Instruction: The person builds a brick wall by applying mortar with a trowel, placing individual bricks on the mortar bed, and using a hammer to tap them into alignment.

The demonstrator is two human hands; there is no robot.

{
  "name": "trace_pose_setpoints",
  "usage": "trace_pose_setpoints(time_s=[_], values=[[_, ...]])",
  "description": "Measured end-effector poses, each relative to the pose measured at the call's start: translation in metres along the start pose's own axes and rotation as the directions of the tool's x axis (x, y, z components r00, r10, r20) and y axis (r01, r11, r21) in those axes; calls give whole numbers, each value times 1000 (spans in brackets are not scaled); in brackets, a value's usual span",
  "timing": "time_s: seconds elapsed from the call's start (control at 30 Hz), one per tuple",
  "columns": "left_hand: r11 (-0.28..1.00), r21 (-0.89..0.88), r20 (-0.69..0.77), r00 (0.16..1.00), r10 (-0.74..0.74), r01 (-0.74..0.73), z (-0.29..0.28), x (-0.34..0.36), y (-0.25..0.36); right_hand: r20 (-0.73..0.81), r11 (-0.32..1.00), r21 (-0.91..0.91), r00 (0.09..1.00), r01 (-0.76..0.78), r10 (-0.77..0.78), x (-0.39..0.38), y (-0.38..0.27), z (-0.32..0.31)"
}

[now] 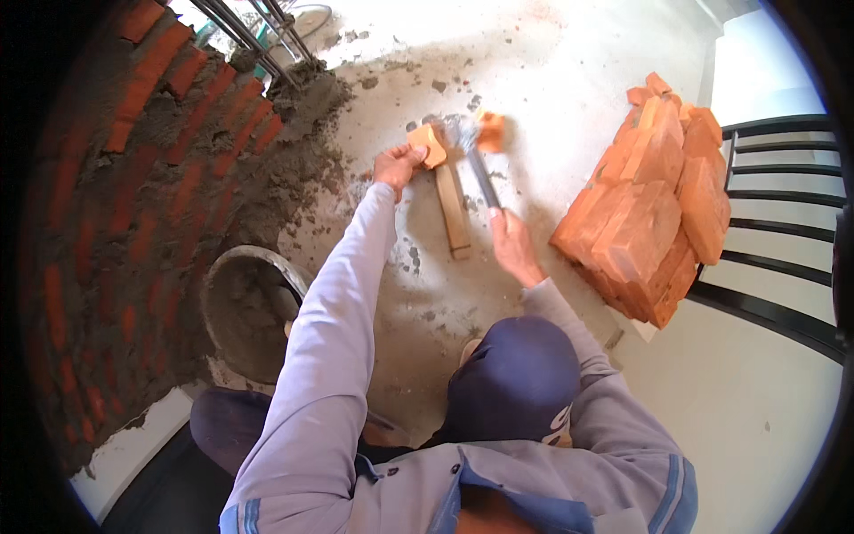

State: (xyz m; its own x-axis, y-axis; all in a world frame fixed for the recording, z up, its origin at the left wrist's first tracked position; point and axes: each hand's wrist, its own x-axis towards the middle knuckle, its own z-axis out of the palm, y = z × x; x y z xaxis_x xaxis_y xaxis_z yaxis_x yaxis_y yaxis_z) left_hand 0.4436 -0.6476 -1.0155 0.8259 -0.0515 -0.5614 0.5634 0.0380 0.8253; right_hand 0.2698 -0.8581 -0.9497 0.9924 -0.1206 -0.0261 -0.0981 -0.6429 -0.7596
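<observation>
L hand [397, 165] is closed on an orange brick piece [428, 143], holding it just above the concrete floor [569, 80], near the top end of a wood strip [453, 210] lying flat on the floor. The piece is small and chunky, w/ a rough broken face, bright orange, lighter on the lit side. R hand [513, 242] is wrapped tight round the dark handle of a hammer [473, 156]; the metal head is blurred, right betw. the held piece & a second orange fragment [490, 131] just beside it. Can't tell if the head touches either one. Grey chips & dust lie scattered around that spot. To the right, a stack of whole orange bricks [649, 205] sits well apart, next to a black metal railing [774, 214]. Left side: curved brick wall [133, 178] w/ wet grey mortar, a heap of mortar at its foot, & a round mortar pan [245, 307] near the person's L sleeve.
</observation>
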Motion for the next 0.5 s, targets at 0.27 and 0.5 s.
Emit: trace_pose_setpoints(time_s=[0.27, 0.5], values=[[952, -306, 106, 994, 28, 6, -43, -48, 26, -49, 990, -90, 993, 106, -111, -24, -55, -31], [876, -450, 33, 977, 213, -175, -93, -109, 112, 246, 904, -341, 953, 258, -179, -16, -23, 47]])
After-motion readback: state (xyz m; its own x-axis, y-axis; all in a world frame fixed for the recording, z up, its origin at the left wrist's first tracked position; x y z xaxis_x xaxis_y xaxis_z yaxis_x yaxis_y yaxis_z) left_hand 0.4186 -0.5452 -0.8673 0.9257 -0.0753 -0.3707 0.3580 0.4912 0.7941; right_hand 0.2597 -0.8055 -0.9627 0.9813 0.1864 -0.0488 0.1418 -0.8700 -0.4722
